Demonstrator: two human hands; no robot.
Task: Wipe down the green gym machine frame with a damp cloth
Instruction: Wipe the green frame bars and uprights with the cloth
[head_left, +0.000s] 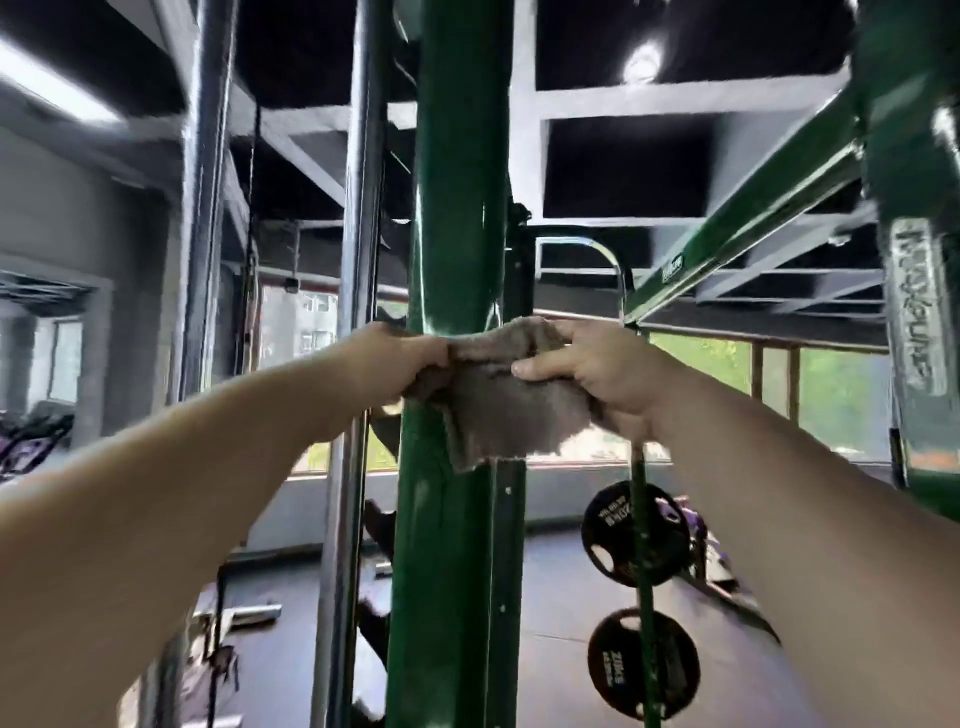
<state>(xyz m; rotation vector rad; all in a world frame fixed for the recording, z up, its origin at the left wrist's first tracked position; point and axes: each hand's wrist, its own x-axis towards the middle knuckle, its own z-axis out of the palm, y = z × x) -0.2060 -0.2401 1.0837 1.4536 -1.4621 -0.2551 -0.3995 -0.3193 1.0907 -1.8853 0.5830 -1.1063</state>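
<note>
The green upright post (457, 208) fills the middle of my view and hides whatever is straight behind it. Just left of the post runs a chrome pole (358, 208). Right of the post and farther back, two black weight plates (634, 530) hang on a thin green rod (648, 603), with windows (841, 395) beyond. My left hand (410, 358) grips one bunched end of the cloth (498, 405) at the post's left edge, fingers curled tight. My right hand (602, 374) pinches the other end at the post's right edge, thumb on top. The cloth, grey-brown, frayed and towel-like, seems pressed against the post's glossy rounded face, though blur hides the contact.
</note>
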